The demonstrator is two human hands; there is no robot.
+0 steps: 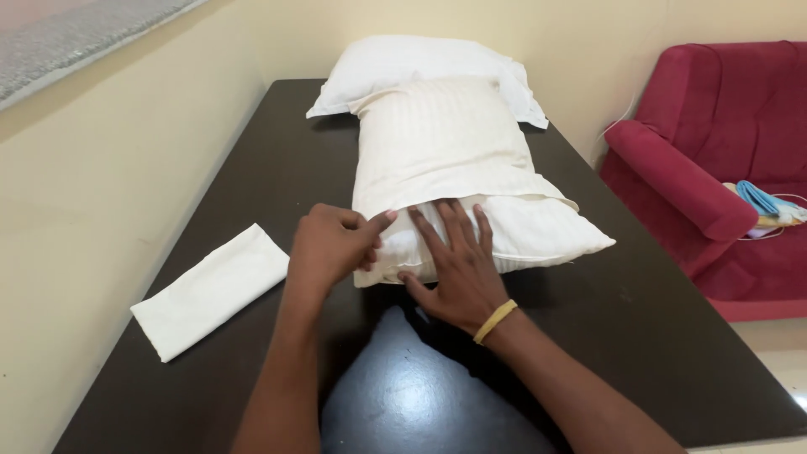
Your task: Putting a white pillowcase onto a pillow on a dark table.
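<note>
A cream striped pillow (pixel 454 160) lies lengthwise on the dark table (pixel 277 176), partly inside a cream pillowcase whose open edge crosses its near end. My left hand (pixel 332 244) pinches that pillowcase edge at the pillow's near left corner. My right hand (pixel 458 265), with a yellow band on the wrist, lies flat with spread fingers on the pillow's uncovered near end. A second, white pillow (pixel 395 63) rests at the far end of the table, touching the first.
A folded cream pillowcase (pixel 210 290) lies on the table's left side near the wall. A red sofa (pixel 714 160) stands to the right, with blue and yellow cloths (pixel 761 206) and a white cable on its seat. Cream walls border the left and far sides.
</note>
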